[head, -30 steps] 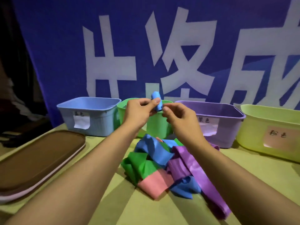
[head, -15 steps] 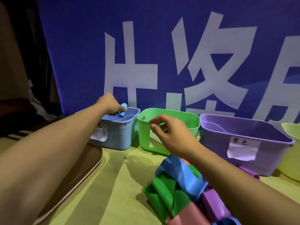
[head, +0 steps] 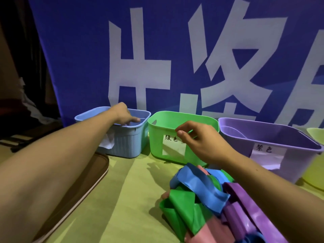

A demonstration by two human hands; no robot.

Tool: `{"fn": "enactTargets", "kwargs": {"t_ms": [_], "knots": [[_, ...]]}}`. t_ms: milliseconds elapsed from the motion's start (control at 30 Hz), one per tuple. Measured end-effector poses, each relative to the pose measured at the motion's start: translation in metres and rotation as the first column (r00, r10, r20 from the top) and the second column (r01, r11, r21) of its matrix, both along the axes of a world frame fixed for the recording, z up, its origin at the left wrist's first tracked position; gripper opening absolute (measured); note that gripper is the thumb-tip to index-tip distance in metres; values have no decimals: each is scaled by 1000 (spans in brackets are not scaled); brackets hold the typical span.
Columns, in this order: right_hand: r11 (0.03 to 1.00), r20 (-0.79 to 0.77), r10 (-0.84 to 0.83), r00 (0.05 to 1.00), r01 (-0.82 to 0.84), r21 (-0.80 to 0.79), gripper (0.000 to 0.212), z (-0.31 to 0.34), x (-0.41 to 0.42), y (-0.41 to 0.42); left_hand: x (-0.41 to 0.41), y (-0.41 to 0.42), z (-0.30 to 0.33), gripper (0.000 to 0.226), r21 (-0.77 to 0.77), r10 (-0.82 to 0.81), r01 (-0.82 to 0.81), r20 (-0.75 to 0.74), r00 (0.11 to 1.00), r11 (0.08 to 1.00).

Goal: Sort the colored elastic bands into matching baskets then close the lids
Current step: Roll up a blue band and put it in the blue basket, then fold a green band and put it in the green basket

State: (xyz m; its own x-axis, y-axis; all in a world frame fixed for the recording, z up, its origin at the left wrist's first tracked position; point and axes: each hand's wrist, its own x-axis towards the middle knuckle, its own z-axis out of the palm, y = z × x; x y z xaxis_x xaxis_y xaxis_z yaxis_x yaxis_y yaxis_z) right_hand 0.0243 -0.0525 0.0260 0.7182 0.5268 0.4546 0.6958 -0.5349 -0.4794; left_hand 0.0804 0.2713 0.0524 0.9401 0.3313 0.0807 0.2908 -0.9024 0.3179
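Note:
My left hand (head: 122, 114) reaches over the rim of the blue basket (head: 130, 144), fingers pointing down inside it; no band shows in them. My right hand (head: 198, 141) hovers in front of the green basket (head: 157, 139), fingers loosely curled and holding nothing. A purple basket (head: 263, 135) stands to the right of the green one. Below my right wrist, a tangled pile of elastic bands lies on the table: blue (head: 198, 185), green (head: 180, 207), purple (head: 245, 206) and pink (head: 215, 230).
A brown lid (head: 98, 171) lies flat at the left, partly under my left arm. A yellow-green basket (head: 315, 134) peeks in at the right edge. A blue banner with white characters (head: 157, 67) hangs behind the baskets. The table has a yellow-green cloth (head: 131, 199).
My left hand carried the rolled blue band from the centre to the blue basket and dipped into it; the band is out of sight now. My right hand stayed near the green basket.

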Motion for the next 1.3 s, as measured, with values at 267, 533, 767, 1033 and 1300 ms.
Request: {"fn": "enactTargets", "kwargs": {"t_ms": [267, 533, 767, 1033, 1300], "knots": [[995, -14, -35, 999, 33, -95, 17, -1, -30, -16, -82, -64, 23, 30, -241, -174, 302, 438, 882, 922], [826, -58, -310, 949, 239, -510, 72, -18, -86, -25, -146, -146, -26, 28, -459, -367, 413, 191, 910, 786], [870, -48, -341, 939, 296, -395, 43, -51, -117, -23, -176, -168, -65, 54, -584, -232, 130, -102, 967, 801], [939, -347, -238, 907, 306, 156, 15, -27, -114, -40, -195, -188, -47, 37, -675, -213, 260, 154, 965, 691], [834, -380, -50, 924, 248, 492, 16, 21, -115, -62, -204, -218, -16, 88, -874, -144, 93, 27, 989, 477]]}}
